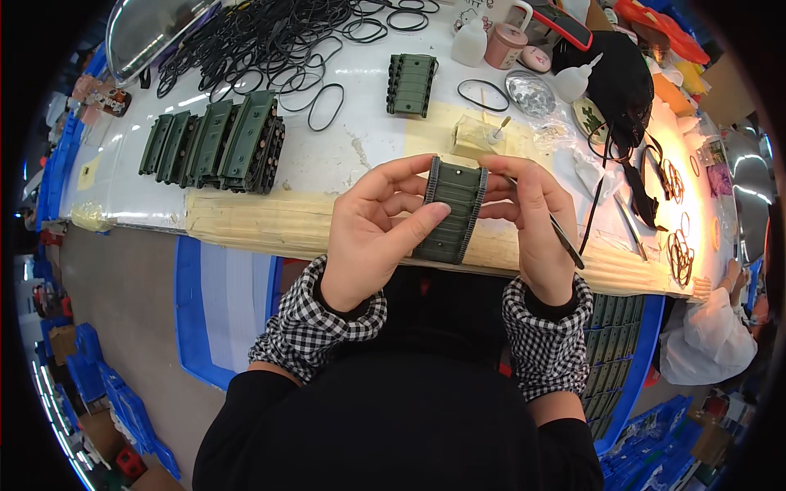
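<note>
A dark green toy tank chassis (pixel 452 214) is held up over the near table edge, its flat ribbed face toward me. Ribbed dark tracks run along both its long sides. My left hand (pixel 383 225) grips it from the left, thumb pressed on the face and fingers behind. At the opposite edge, my right hand (pixel 536 221) touches the chassis with its fingertips. A slim dark tool (pixel 566 244), possibly tweezers, is tucked in that same hand and slants down past the palm.
Several green chassis (pixel 214 146) stand in a row at left, and a single chassis (pixel 412 84) lies farther back. Black rubber loops (pixel 270 37) are heaped behind. Bottles (pixel 468 42) and a black bag (pixel 610 86) crowd the right. Below are blue bins (pixel 190 319); another person (pixel 708 340) sits at right.
</note>
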A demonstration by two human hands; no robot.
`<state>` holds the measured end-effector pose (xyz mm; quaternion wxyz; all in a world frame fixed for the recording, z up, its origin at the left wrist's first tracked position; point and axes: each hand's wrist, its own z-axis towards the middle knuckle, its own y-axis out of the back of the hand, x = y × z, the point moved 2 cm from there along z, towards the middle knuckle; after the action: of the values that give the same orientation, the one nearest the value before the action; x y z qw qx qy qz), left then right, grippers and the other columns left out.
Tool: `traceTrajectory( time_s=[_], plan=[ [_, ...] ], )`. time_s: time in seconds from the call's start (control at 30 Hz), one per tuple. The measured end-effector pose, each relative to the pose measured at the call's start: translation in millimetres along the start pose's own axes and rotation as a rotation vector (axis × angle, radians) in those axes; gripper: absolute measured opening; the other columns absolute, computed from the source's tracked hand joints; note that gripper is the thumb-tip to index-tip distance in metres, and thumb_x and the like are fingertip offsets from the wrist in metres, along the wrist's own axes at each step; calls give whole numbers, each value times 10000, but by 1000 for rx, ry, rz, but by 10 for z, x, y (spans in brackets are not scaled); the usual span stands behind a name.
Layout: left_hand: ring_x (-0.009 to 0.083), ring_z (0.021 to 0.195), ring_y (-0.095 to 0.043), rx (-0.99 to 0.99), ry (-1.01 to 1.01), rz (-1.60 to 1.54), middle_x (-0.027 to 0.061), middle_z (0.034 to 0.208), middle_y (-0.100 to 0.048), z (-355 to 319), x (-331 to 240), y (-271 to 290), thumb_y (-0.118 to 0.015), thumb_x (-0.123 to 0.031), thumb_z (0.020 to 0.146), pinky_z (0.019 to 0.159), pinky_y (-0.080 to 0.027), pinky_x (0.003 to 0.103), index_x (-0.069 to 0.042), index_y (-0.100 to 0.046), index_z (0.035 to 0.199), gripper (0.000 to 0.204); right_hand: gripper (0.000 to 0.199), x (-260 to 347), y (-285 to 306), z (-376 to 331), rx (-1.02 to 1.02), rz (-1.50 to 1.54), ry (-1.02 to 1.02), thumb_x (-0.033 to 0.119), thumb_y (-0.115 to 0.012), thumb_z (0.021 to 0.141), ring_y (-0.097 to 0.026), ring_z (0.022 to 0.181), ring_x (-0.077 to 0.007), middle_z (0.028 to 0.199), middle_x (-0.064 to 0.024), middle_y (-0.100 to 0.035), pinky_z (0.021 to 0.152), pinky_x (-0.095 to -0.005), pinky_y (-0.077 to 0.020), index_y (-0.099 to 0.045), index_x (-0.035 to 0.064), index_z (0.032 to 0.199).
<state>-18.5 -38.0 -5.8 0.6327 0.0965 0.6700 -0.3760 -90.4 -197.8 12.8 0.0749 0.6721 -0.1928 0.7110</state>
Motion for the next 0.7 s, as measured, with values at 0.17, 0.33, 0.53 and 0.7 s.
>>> traceTrajectory(
  time_s=[0.17,0.33,0.53,0.7],
  plan=[
    [140,937,-628,-13,45,-69,151,1094,-615,8,-10,-15,-608,43,860,803,-548,268,82,-441,1274,448,312,-3,-66,-50,-28,12,-27,232,-536,963,-635,786,-132,880,-91,-664,695,-240,-526,-602,-50,1078],
    [147,948,-627,-1,89,-147,140,1073,-613,-13,30,-5,-573,-60,921,804,-549,273,74,-437,1289,415,255,-9,-90,-43,43,-71,-45,150,-613,912,-602,729,-71,838,-43,-659,645,-207,-507,-608,-41,1080],
    [153,1004,-608,10,234,-347,136,1079,-610,-31,-17,43,-539,-119,952,823,-544,289,70,-429,1301,411,280,-59,-95,-30,-3,-18,-86,173,-604,919,-606,728,-80,861,-51,-659,635,-208,-511,-600,-42,1098],
    [163,1009,-610,121,174,-184,145,1104,-608,-135,94,74,-588,-21,900,852,-522,281,70,-427,1301,442,274,-89,-65,-25,-54,6,-86,195,-613,915,-602,715,-81,855,-53,-657,639,-214,-502,-613,-33,1067]
  ],
)
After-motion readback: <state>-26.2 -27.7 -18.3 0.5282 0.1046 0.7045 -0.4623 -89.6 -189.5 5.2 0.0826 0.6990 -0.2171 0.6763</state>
